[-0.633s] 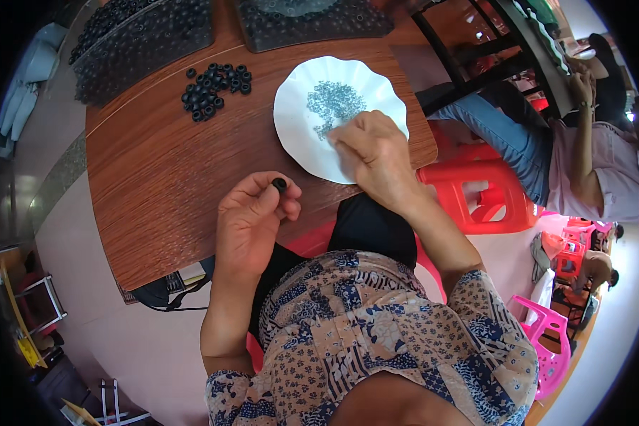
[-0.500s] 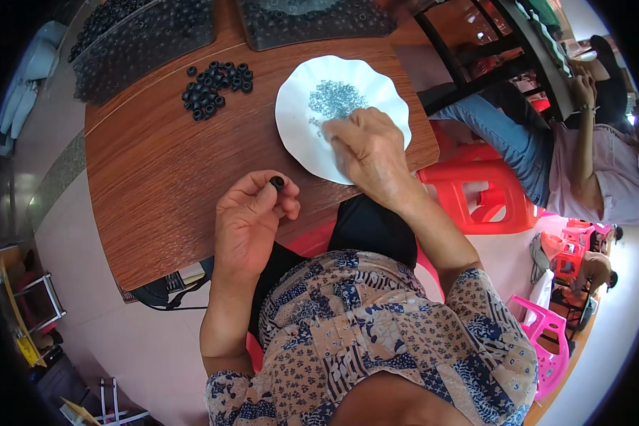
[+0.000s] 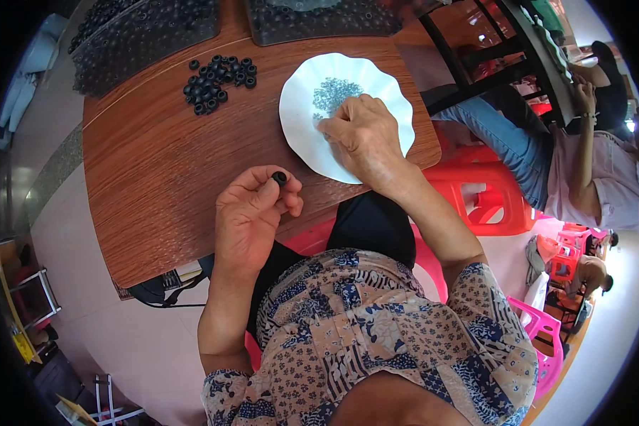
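Between thumb and forefinger, my left hand [image 3: 252, 213] pinches a small black ring-shaped part [image 3: 280, 178] above the table's near edge. Over the white wavy-rimmed plate [image 3: 299, 131], my right hand [image 3: 366, 138] is closed with fingertips pointing down at the plate's surface. Whatever is in those fingertips, if anything, is too small or hidden to make out. A patch of tiny grey-silver pieces [image 3: 336, 95] lies on the plate just beyond the right fingers. Several more black ring-shaped parts [image 3: 213, 84] are heaped on the wood to the plate's left.
Two clear trays full of black parts stand at the table's far side, the left tray [image 3: 149, 53] and the right tray [image 3: 319, 28]. A red stool [image 3: 493, 195] is right of the wooden table [image 3: 149, 184]. Another person [image 3: 582, 170] sits at a neighbouring table.
My right hand has settled over the plate, its fingers sharper and drawn together near the grey pieces. My left hand keeps its pinch on the black part.
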Demonstrator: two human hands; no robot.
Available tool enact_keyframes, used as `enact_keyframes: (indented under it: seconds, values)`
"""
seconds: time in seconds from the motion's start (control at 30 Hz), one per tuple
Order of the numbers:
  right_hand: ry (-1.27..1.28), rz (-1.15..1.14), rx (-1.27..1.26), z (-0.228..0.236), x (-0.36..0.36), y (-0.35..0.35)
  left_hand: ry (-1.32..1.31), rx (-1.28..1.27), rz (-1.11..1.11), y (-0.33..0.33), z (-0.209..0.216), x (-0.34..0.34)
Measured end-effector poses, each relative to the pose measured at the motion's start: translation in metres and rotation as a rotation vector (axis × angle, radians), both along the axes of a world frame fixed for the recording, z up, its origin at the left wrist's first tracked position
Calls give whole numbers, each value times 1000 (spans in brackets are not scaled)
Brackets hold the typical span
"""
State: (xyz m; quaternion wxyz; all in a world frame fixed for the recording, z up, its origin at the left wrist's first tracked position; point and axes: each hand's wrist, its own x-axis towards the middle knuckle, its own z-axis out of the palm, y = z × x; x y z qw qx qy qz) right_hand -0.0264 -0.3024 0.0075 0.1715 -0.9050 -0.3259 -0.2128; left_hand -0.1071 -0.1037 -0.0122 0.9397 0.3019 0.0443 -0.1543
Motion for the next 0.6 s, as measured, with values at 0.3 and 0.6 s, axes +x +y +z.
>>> enact_keyframes:
  seconds: [0.3,0.6]
  values:
    - [0,17,-48,12,-7,5,16,15,12,0,2,-1]
    - [315,189,366,40,-37,19,42,-31,50,-4,3,-2]
